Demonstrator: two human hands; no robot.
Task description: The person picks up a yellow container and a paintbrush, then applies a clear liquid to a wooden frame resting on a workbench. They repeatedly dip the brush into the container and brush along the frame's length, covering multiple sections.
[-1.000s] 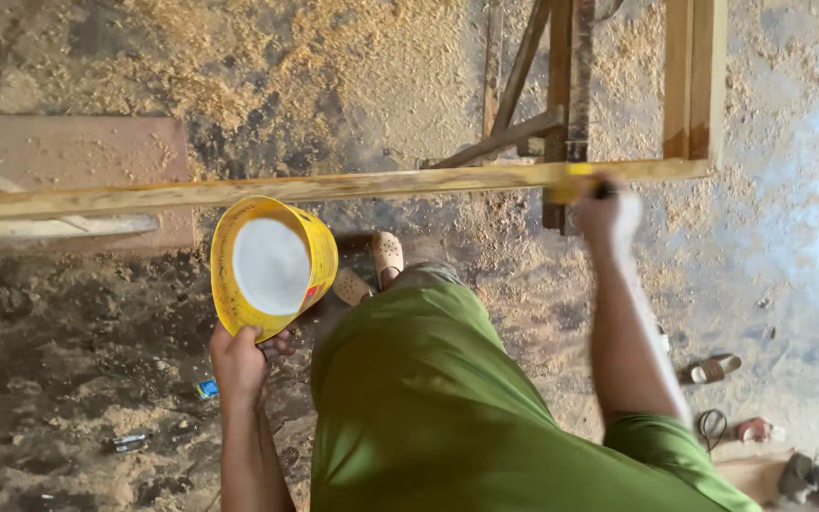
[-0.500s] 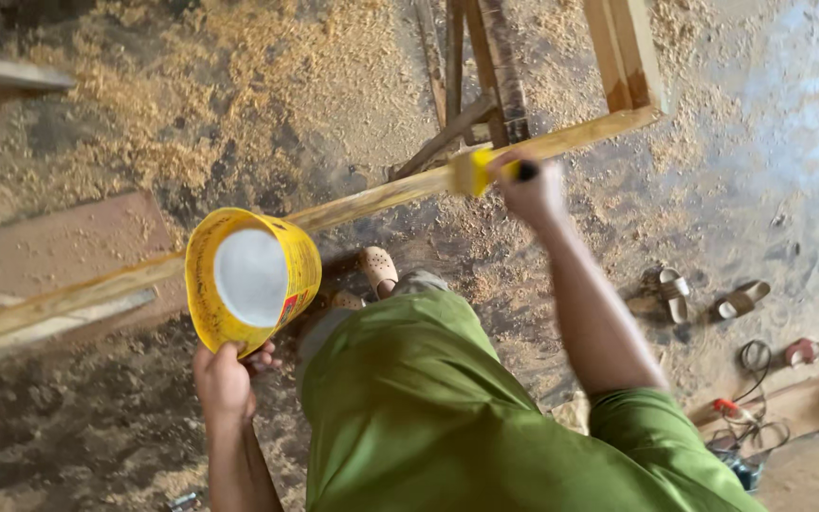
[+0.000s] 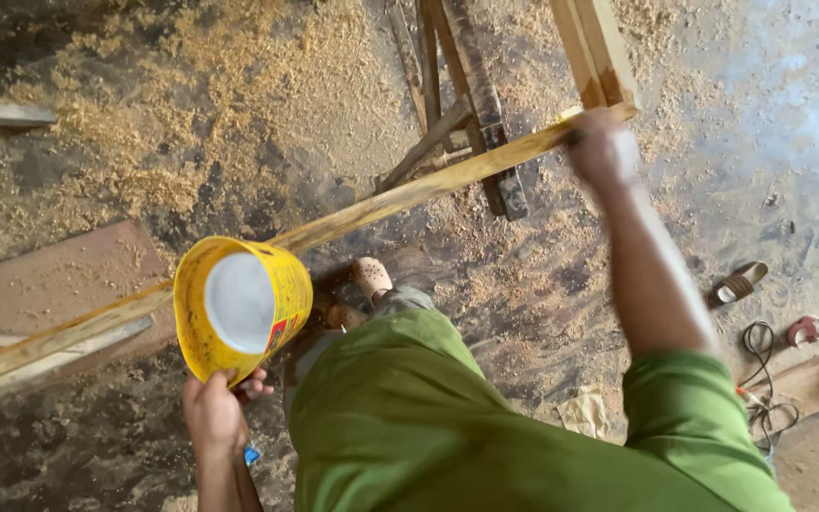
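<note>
Moved: right hand (image 3: 604, 147) is sliding further along the long wooden strip (image 3: 400, 197), now tilting more steeply.
Right hand: clenching something small against the strip.
Left hand (image 3: 212, 410): gripping the yellow bucket (image 3: 239, 305) by its rim.

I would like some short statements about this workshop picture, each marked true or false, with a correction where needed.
1. The left hand holds a yellow bucket by its rim. True.
2. The bucket is full of sawdust. False: inside it shows only a pale, whitish surface.
3. The right hand is at the long wooden strip, near its far end. True.
4. The person wears a red shirt. False: the shirt is green.
5. Sawdust lies spread on the floor. True.
6. The wooden strip lies flat on the floor. False: it is held up, slanting across the view.
</note>
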